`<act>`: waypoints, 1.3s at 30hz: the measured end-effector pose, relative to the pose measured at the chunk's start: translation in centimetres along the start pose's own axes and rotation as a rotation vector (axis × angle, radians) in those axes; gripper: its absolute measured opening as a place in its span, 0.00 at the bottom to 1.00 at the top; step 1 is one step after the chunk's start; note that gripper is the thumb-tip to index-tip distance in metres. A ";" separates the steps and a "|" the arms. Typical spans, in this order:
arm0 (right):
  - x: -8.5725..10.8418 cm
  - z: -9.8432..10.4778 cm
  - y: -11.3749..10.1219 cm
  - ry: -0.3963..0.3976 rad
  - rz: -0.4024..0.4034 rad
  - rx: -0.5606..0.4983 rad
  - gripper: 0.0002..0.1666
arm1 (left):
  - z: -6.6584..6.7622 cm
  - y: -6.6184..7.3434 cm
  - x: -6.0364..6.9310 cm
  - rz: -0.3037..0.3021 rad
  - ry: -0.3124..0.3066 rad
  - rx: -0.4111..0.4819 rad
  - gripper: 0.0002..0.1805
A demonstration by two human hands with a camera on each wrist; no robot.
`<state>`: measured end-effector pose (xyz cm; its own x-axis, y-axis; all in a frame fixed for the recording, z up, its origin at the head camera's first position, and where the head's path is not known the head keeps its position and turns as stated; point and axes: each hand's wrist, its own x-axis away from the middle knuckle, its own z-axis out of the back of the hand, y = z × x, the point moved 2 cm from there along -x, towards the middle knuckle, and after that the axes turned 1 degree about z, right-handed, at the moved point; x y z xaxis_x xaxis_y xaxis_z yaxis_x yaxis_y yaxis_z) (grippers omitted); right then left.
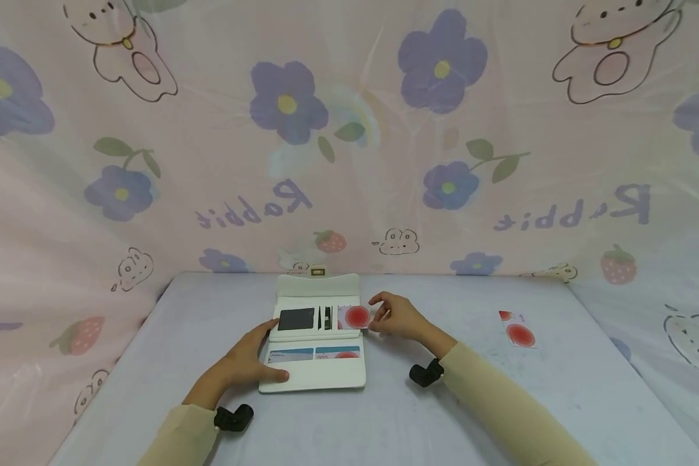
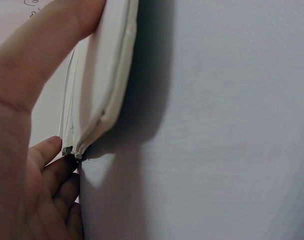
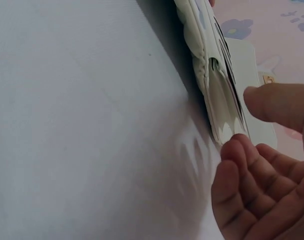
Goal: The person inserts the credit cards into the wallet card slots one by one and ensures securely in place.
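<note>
A white wallet point(image 1: 311, 375) lies unfolded on the table. My left hand point(image 1: 241, 359) holds its left edge, thumb on the lower panel and fingers along the side. A card with a red circle point(image 1: 356, 316) sits at the right of the upper panel, its end reaching slightly past the wallet's edge. Beside that end is my right hand point(image 1: 399, 316), fingers loosely bent. In the right wrist view its thumb point(image 3: 271, 104) stands apart from the fingers, which are at the wallet's edge. Two cards show in the lower panel's slots, including a blue-topped card point(image 1: 291, 355).
Another card with a red circle point(image 1: 520, 333) lies on the white table point(image 1: 443, 414) to the right. The wallet's flap with a gold clasp point(image 1: 318, 272) points to the back, near a patterned curtain point(image 1: 349, 194). A dark rectangle point(image 1: 296, 319) occupies the upper panel's left side.
</note>
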<state>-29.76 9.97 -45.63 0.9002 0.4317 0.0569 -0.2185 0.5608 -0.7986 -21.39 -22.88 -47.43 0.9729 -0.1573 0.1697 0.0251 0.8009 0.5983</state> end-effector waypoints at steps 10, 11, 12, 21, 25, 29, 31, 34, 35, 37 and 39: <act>-0.1 -0.4 0.2 0.001 -0.002 0.029 0.28 | -0.2 -0.3 0.0 -0.007 0.009 0.018 0.67; -0.1 -0.5 0.2 0.004 0.002 0.030 0.28 | -0.2 -0.3 0.0 -0.008 0.010 0.021 0.67; 0.0 -0.5 0.2 0.006 0.001 0.033 0.28 | -0.3 -0.4 0.0 -0.007 0.009 0.020 0.67; 0.0 -0.5 0.6 0.018 0.005 0.043 0.28 | -0.3 -0.5 0.0 -0.033 0.020 0.036 0.67; 0.0 -0.4 0.7 0.024 0.026 0.041 0.27 | -0.3 -0.6 -0.1 -0.033 0.021 0.028 0.67; 0.1 -0.4 0.6 0.026 0.042 0.035 0.27 | -0.3 -0.6 -0.1 -0.035 0.020 0.024 0.67; 0.0 -0.4 0.7 0.027 0.046 0.035 0.26 | -0.4 -0.7 -0.1 -0.036 0.019 0.021 0.67; -0.1 -0.4 0.7 0.028 0.049 0.044 0.26 | -0.4 -0.7 -0.2 -0.033 0.021 0.019 0.67; -0.1 -0.4 0.6 0.028 0.052 0.048 0.26 | -0.4 -0.7 -0.2 -0.034 0.022 0.019 0.67; -0.2 -0.5 0.6 0.026 0.054 0.052 0.25 | -0.3 -0.7 -0.2 -0.036 0.024 0.023 0.67; -0.3 -0.5 0.5 0.027 0.057 0.056 0.25 | -0.3 -0.8 -0.3 -0.035 0.025 0.019 0.66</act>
<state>-29.94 9.74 -46.35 0.8954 0.4453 -0.0051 -0.2902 0.5748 -0.7651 -21.60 -23.28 -48.16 0.9770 -0.1703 0.1286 0.0552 0.7839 0.6184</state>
